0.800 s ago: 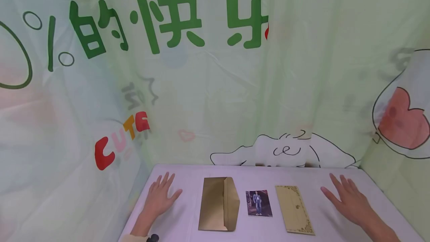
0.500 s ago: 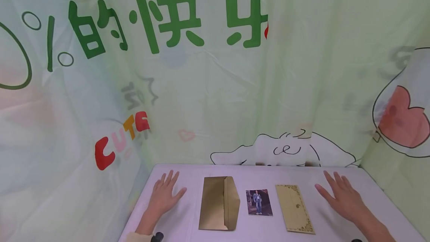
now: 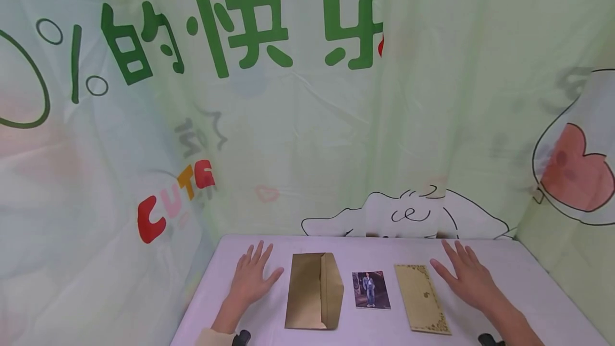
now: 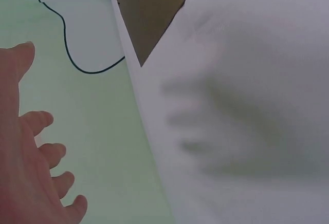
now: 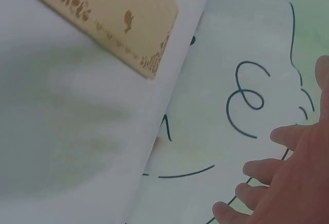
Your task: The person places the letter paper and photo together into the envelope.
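Note:
On the white table lies a brown-gold envelope (image 3: 305,291) with its pointed flap folded out to the right. Beside it is a small photo (image 3: 371,289) of a standing person in blue. Further right rests a tan card (image 3: 422,299) with a patterned border, its edge also showing in the right wrist view. My left hand (image 3: 251,276) hovers left of the envelope, fingers spread, holding nothing. Above and right of the tan card, my right hand (image 3: 467,279) is likewise spread and holds nothing. Both hands cast soft shadows on the tabletop.
The white table (image 3: 269,330) meets a hanging pale green curtain (image 3: 307,148) at its back edge. Similar printed cloth hangs along the left and right sides. Dark straps show at both wrists.
Both hands have moved inward, the left one to the right toward the envelope and the right one to the left toward the tan card. Envelope, photo and card stay where they were.

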The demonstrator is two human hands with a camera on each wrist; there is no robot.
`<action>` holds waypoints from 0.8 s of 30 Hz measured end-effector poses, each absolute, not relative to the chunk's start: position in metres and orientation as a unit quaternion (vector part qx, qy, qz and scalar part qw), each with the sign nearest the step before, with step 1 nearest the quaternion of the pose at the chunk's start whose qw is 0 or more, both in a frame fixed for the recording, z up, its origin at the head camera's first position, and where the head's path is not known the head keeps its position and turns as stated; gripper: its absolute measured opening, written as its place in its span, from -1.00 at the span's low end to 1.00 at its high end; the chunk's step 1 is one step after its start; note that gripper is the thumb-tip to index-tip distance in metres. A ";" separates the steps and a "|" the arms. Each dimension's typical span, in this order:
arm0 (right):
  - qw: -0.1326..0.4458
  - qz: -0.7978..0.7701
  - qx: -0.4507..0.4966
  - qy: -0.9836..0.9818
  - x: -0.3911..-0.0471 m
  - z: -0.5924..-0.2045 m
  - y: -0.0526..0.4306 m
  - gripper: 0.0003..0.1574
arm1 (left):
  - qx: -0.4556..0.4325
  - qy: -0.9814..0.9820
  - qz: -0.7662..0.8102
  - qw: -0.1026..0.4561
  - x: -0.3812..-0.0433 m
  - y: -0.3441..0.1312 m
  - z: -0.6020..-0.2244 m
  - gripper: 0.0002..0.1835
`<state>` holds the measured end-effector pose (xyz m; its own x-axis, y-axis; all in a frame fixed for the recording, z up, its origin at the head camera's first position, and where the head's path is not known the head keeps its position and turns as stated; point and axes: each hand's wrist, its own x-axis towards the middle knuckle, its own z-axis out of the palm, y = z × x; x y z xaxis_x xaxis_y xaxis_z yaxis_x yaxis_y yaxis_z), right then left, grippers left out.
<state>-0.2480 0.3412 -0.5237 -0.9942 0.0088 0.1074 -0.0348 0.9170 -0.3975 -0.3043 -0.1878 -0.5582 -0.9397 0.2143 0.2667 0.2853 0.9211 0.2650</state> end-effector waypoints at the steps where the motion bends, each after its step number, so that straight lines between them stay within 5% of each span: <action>1: 0.056 0.204 0.011 -0.977 -0.249 -0.524 0.338 0.09 | -0.129 -0.973 -0.153 0.116 -0.304 -0.185 -0.558 -0.15; 24: 0.070 0.239 0.068 -0.966 -0.264 -0.525 0.264 0.05 | -0.188 -0.959 -0.173 0.121 -0.308 -0.122 -0.556 -0.16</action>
<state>-0.2645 0.2642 -0.5246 -0.9809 -0.0981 0.1682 -0.1652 0.8764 -0.4523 -0.3081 -0.1222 -0.5560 -0.9000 0.3180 0.2980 0.4022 0.8694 0.2868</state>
